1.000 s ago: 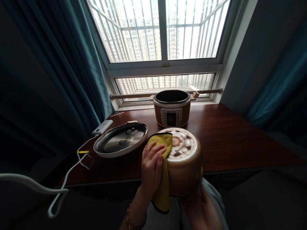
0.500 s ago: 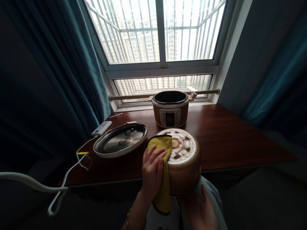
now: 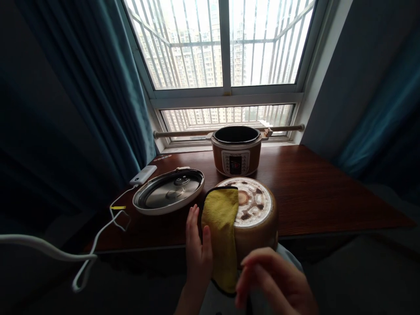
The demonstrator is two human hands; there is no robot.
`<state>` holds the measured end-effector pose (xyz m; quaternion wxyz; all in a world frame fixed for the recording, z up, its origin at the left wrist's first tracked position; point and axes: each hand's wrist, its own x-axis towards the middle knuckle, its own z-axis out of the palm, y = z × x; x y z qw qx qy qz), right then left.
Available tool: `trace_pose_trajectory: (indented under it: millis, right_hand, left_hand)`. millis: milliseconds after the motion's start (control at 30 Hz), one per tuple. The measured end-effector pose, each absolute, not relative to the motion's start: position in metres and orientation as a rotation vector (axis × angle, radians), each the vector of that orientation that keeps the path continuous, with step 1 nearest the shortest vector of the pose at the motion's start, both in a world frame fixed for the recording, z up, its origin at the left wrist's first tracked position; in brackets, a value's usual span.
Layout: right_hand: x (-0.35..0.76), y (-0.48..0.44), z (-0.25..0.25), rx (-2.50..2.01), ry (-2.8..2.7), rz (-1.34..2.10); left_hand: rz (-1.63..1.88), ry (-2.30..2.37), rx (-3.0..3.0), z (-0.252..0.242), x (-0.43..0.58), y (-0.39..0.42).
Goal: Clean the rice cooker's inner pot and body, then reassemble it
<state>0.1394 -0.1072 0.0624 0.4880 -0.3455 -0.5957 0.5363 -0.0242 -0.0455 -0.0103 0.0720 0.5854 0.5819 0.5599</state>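
An upside-down golden-brown pot (image 3: 256,240) rests over my lap at the table's front edge, its whitish base stained with brown patches. A yellow cloth (image 3: 221,223) with dark edging drapes over the left part of the base and down the near side. My left hand (image 3: 198,251) is at the pot's left side, beside the cloth, fingers stretched and thumb apart. In front of the pot is my right hand (image 3: 275,280), slightly blurred, with fingers loosely bent and nothing visible in them. Its fingertips are near the cloth's lower end; I cannot tell whether they touch it.
An open cooker body (image 3: 235,153) with a control panel stands behind the pot on the wooden table (image 3: 315,188). To the left lies a round lid (image 3: 169,192), inner side up. A white power strip (image 3: 143,175) and its cable (image 3: 101,232) are farther left. A window is behind.
My left hand has let go of the cloth and slid down to the pot's left side. My right hand has come up from beneath the pot to its front. The cloth stays draped.
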Motion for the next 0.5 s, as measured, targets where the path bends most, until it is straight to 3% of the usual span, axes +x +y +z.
trace_pose_trajectory:
  millis: [100, 233, 333, 500]
  right_hand:
    - [0.120, -0.066, 0.097, -0.772, -1.998, 0.719]
    - [0.090, -0.024, 0.085, -0.902, -2.390, 0.217]
    - [0.089, -0.018, 0.066, -0.937, -2.480, 0.150]
    - [0.127, -0.030, 0.068, -0.893, -2.342, 0.321]
  left_hand:
    - [1.661, 1.820, 1.567, -0.036, -0.036, -0.057]
    - [1.553, 1.887, 1.485, -0.062, -0.044, -0.072]
    - [1.466, 1.929, 1.578, -0.065, -0.044, -0.080]
    - [1.475, 1.930, 1.787, -0.049, -0.041, -0.082]
